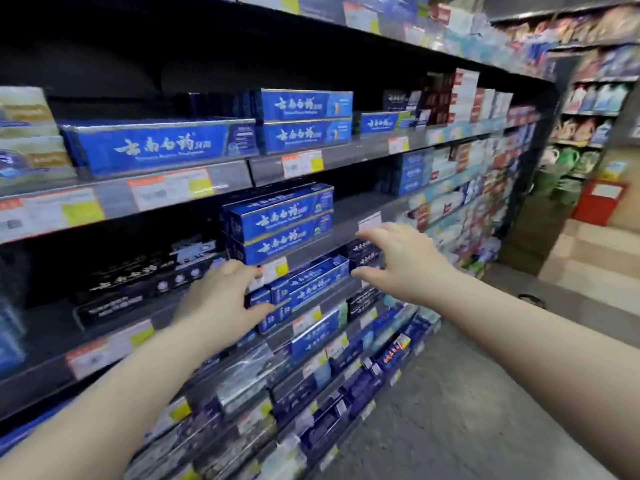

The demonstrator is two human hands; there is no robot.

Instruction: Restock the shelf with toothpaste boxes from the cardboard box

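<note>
Nearest the camera, two bare forearms extend toward the shelving, both hands empty; the left hand [221,299] is held with fingers loosely curled and slightly apart, its thumb lying against the end of a blue toothpaste box [306,287] on a lower tier, though firm contact cannot be confirmed through the blur; the right hand [401,261] is open, fingers spread and thumb dropped low, hovering just off the shelf edge near a white price tag [370,220] and touching nothing that can be made out; between and just above the hands sits a stack of two blue toothpaste boxes [280,223] on the middle shelf [349,237], with bare shelf to its right; judged from this, the step in hand is the squaring-up or release of stock at the shelf face, not a carry, since neither hand grips a box; the cardboard box is not in view, so the amount of stock left to place cannot be told; the next move appears to call for a return to that supply, or a two-handed push to align the stack flush with the shelf lip; beyond the hands, the upper shelf [194,183] carries further blue boxes [156,147] in a row, already faced outward; farther right, the aisle recedes with mixed goods too blurred to identify.
</note>
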